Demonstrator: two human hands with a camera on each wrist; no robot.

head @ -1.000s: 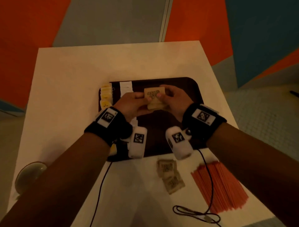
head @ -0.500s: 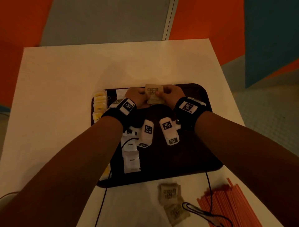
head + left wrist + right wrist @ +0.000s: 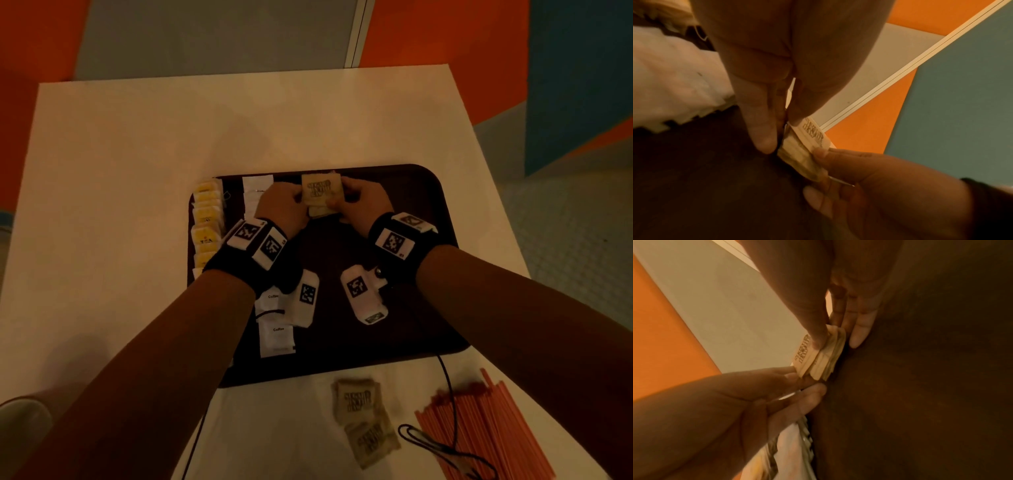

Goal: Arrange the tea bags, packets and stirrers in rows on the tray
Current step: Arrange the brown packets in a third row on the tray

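A small stack of brown sugar packets [image 3: 320,192] is held low over the far part of the dark tray [image 3: 424,212]. My left hand [image 3: 286,205] pinches its left edge and my right hand [image 3: 359,200] pinches its right edge. In the left wrist view the stack [image 3: 803,149] sits between thumb and fingers; in the right wrist view the stack [image 3: 822,356] touches the tray. Yellow tea bags [image 3: 205,222] line the tray's left edge, and white coffee packets [image 3: 276,337] form a second row. Two brown packets [image 3: 359,404] and red stirrers [image 3: 486,435] lie on the table.
The tray rests on a white table [image 3: 137,154]. A black cable [image 3: 445,445] loops by the stirrers at the near right. A round object [image 3: 20,421] sits at the table's near left edge. Orange, grey and teal walls stand behind.
Both hands carried the stack of brown packets away from me to the tray's far part and lowered it toward the tray.
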